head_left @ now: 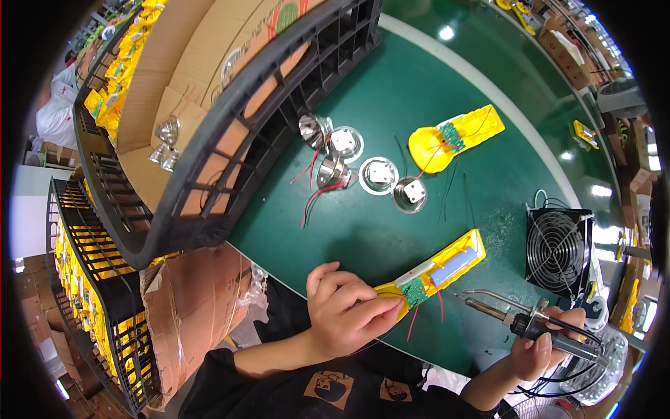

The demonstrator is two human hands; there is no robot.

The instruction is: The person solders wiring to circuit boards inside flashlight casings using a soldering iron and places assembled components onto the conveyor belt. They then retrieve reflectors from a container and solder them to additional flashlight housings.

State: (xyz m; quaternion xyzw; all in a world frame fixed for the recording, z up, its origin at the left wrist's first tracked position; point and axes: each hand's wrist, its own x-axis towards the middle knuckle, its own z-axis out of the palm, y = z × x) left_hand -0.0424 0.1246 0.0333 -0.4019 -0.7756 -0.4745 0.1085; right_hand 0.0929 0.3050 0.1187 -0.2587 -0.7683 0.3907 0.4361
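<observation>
My left hand (349, 307) is closed at the wide end of a yellow flashlight housing (477, 244), which lies slanted on the green table. Inside the housing are a blue battery cell (453, 267) and a small green circuit board (414, 290), with red wires hanging from its side. My fingers cover part of the wide end, so what they pinch there is partly hidden. In my right hand (536, 355) is a soldering iron (523, 325) with a thin metal tube alongside. Its tip points left, just beside the housing and apart from it.
Several shiny reflector cups (333, 170) with red wires stand mid-table. Beyond them lies another yellow housing (426, 150) with a circuit board. A black fan (558, 248) stands at the right. A black plastic crate (202, 167) with cardboard rises at the left, above yellow-filled crates (132, 335).
</observation>
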